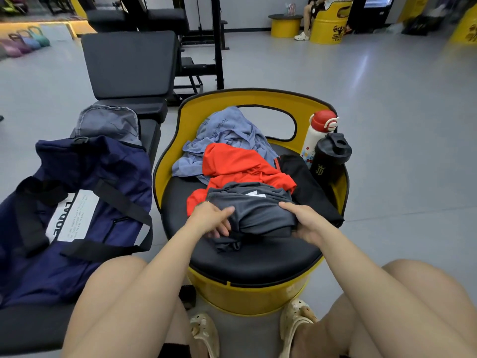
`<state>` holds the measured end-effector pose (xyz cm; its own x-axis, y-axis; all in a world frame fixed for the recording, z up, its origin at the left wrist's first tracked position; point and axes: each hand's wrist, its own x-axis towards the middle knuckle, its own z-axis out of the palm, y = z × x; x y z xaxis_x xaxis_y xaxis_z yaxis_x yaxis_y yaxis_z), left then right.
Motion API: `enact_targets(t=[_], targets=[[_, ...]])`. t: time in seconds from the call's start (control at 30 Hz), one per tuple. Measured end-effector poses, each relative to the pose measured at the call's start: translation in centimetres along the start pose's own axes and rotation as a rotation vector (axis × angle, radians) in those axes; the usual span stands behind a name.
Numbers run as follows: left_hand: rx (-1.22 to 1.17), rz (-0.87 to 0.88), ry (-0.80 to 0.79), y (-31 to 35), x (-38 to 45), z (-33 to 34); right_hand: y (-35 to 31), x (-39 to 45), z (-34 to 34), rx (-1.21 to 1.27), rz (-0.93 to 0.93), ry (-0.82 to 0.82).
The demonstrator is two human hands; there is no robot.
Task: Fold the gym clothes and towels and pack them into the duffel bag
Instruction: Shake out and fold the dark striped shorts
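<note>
Grey shorts (254, 210) folded, long axis left-right on seat (258, 257); both hands, left (213, 219) and right (307, 223), grip ends.

Both hands on folded grey garment (254, 213) on black seat pad of yellow drum chair (258, 259). Left hand (211, 219) grips its left edge, right hand (307, 224) grips the right edge. Behind it: orange top (237, 165), blue-grey towel (227, 130), black garment (307, 187), all unfolded. White bottle (316, 135) and black shaker (330, 157) stand at chair's right rim. Navy duffel bag (77, 202) lies on bench (31, 329), left of the chair.
</note>
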<state>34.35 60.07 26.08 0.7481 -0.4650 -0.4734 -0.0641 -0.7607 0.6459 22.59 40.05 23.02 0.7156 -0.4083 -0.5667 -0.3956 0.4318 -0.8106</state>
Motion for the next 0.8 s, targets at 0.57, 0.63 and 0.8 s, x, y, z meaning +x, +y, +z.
enact_targets(t=[0.57, 0.63, 0.8], targets=[[-1.614, -0.214, -0.026, 3.4, -2.0, 5.1, -1.4, -5.5, 0.6, 0.026, -0.153, -0.143], [-1.584, -0.196, 0.015, 3.6, -1.9, 4.7, -1.4, -6.1, -0.1, 0.039, -0.162, -0.151], [-1.447, -0.111, 0.091, 5.9, -0.7, 3.7, -1.7, -6.3, -2.0, 0.09, -0.204, -0.138]])
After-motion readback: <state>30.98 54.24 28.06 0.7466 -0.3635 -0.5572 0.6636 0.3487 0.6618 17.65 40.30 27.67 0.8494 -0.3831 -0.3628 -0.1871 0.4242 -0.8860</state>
